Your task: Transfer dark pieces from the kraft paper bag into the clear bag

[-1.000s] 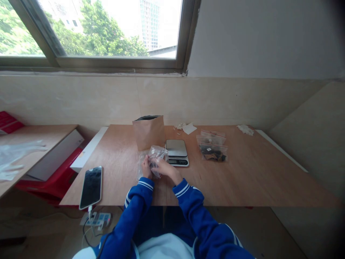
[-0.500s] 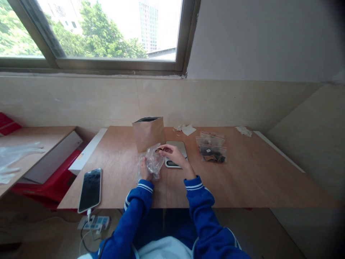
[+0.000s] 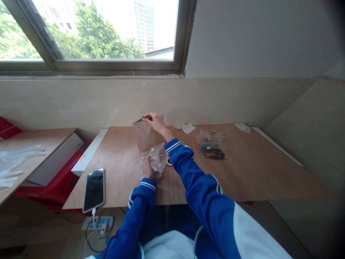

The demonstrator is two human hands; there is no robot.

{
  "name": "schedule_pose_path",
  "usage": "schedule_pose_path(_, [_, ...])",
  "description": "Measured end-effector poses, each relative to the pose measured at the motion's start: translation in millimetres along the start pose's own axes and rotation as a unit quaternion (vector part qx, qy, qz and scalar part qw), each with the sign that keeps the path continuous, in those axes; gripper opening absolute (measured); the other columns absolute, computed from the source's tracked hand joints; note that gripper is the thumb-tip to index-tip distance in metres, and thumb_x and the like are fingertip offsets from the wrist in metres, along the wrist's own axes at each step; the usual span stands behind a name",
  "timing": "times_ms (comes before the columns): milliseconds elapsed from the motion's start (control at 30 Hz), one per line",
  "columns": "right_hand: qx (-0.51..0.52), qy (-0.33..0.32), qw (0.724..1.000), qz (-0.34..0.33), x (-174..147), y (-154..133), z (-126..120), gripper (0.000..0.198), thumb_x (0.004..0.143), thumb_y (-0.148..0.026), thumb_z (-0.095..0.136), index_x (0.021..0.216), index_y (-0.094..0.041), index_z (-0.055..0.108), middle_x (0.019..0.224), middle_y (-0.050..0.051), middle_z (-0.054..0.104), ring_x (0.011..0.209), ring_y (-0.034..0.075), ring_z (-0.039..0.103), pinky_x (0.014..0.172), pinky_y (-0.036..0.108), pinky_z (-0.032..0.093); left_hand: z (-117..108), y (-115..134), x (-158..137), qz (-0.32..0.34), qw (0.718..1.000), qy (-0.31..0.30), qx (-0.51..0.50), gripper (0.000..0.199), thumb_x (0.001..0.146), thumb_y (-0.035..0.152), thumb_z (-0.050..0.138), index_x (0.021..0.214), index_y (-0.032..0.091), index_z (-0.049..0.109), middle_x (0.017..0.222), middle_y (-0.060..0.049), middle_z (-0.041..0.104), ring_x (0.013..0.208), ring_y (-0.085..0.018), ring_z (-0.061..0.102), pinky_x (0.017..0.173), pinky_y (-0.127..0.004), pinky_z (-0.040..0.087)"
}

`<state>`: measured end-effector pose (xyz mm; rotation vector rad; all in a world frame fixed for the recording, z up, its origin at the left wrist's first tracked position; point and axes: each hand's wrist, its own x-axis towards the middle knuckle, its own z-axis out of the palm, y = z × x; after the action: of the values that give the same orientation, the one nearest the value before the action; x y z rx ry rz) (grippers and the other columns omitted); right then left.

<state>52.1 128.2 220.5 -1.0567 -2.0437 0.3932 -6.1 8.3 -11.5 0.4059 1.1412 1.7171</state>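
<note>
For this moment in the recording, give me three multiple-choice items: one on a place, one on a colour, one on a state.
1. Where is the right hand?
A. at the top of the brown paper bag
B. on the phone
C. on the window sill

2. What colour are the sleeves?
A. red
B. blue with white stripes
C. green

3. What is the left hand doing?
A. lying flat on the table
B. holding a clear plastic bag
C. lifting the phone

Answers: 1 A, its fingers touch the bag's open top edge. 2 B, both cuffs show white stripes on blue. 3 B, its fingers grip the bag's lower part above the table.
</note>
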Motion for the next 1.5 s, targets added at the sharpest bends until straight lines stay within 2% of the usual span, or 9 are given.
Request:
schedule_pose_path(467, [-0.117, -0.025, 0.989, 0.091, 4, -4, 13, 0.039, 0.098, -0.046, 0.045, 0.096, -0.015, 0.068, 0.102, 0.012, 0.069, 0.105, 0.024, 0.058, 0.097, 0.040, 0.029, 1, 2, -1, -0.016, 0.999, -0.032, -0.028, 0.039, 0.079, 0.050, 0.060, 0.088, 0.013, 0.068, 0.082, -0.014, 0.073, 0.073, -0.026, 0.070, 0.073, -0.040, 0.056])
schedule_pose_path(600, [-0.117, -0.013, 0.992, 0.050, -5, -4, 13, 0.031, 0.093, -0.035, 0.057, 0.116, -0.013, 0.060, 0.121, 0.016, 0.058, 0.119, 0.027, 0.049, 0.101, 0.042, 0.031, 1, 3, -2, -0.017, 1.000, -0.007, -0.022, 0.037, 0.078, 0.050, 0.061, 0.087, 0.014, 0.067, 0.081, -0.012, 0.072, 0.073, -0.024, 0.070, 0.073, -0.040, 0.056])
schedule_pose_path(733, [-0.036, 0.072, 0.997, 0.020, -37, 0, 7, 0.044, 0.089, -0.026, 0.057, 0.131, -0.017, 0.049, 0.132, 0.014, 0.049, 0.126, 0.024, 0.043, 0.105, 0.040, 0.034, 0, 4, -3, -0.019, 0.999, -0.015, -0.034, 0.036, 0.077, 0.049, 0.063, 0.086, 0.014, 0.069, 0.080, -0.013, 0.073, 0.074, -0.026, 0.070, 0.073, -0.040, 0.056])
schedule_pose_path(867, [0.033, 0.142, 0.989, 0.037, -100, 11, 5, 0.034, 0.091, -0.026, 0.050, 0.124, -0.021, 0.052, 0.129, 0.013, 0.049, 0.127, 0.023, 0.042, 0.109, 0.042, 0.033, 1, 6, -5, -0.035, 0.998, -0.039, -0.030, 0.045, 0.076, 0.054, 0.062, 0.090, 0.013, 0.071, 0.079, -0.014, 0.074, 0.072, -0.026, 0.071, 0.070, -0.038, 0.056])
schedule_pose_path(967, [0.062, 0.182, 0.973, 0.127, -153, 25, 15, 0.030, 0.090, -0.033, 0.052, 0.116, -0.019, 0.053, 0.123, 0.015, 0.052, 0.123, 0.025, 0.046, 0.108, 0.044, 0.034, 2, 7, -8, -0.003, 0.999, -0.049, -0.004, 0.049, 0.078, 0.058, 0.060, 0.091, 0.012, 0.070, 0.079, -0.012, 0.073, 0.072, -0.023, 0.070, 0.070, -0.035, 0.055])
schedule_pose_path(1067, [0.127, 0.129, 0.954, 0.238, -185, 39, 25, 0.040, 0.083, -0.041, 0.061, 0.113, -0.016, 0.052, 0.118, 0.017, 0.058, 0.114, 0.027, 0.054, 0.102, 0.044, 0.041, 4, 7, -11, 0.056, 0.995, -0.057, 0.059, 0.043, 0.079, 0.058, 0.061, 0.087, 0.016, 0.070, 0.076, -0.007, 0.071, 0.068, -0.020, 0.065, 0.066, -0.031, 0.051])
schedule_pose_path(1167, [0.203, 0.076, 0.936, 0.276, -192, 48, 25, 0.029, 0.086, -0.041, 0.056, 0.104, -0.018, 0.054, 0.107, 0.014, 0.065, 0.098, 0.024, 0.063, 0.090, 0.038, 0.049, 8, 10, -18, 0.128, 0.982, -0.057, 0.124, 0.032, 0.080, 0.051, 0.065, 0.075, 0.019, 0.067, 0.069, -0.003, 0.064, 0.067, -0.018, 0.059, 0.066, -0.029, 0.047])
schedule_pose_path(1267, [0.232, 0.092, 0.926, 0.283, -189, 54, 16, 0.023, 0.088, -0.041, 0.049, 0.095, -0.019, 0.054, 0.096, 0.012, 0.068, 0.090, 0.024, 0.065, 0.084, 0.036, 0.052, 16, 18, -28, 0.157, 0.972, -0.097, 0.145, 0.022, 0.079, 0.043, 0.068, 0.078, 0.020, 0.069, 0.073, -0.004, 0.065, 0.073, -0.019, 0.058, 0.071, -0.028, 0.046])
schedule_pose_path(1500, [0.238, 0.136, 0.911, 0.308, -199, 60, 3, 0.025, 0.094, -0.040, 0.031, 0.097, -0.021, 0.048, 0.092, 0.011, 0.065, 0.079, 0.023, 0.064, 0.073, 0.035, 0.053, 24, 38, -52, 0.025, 0.978, -0.166, 0.125, 0.045, 0.080, 0.057, 0.061, 0.094, 0.016, 0.074, 0.093, -0.013, 0.071, 0.081, -0.023, 0.064, 0.065, -0.029, 0.049])
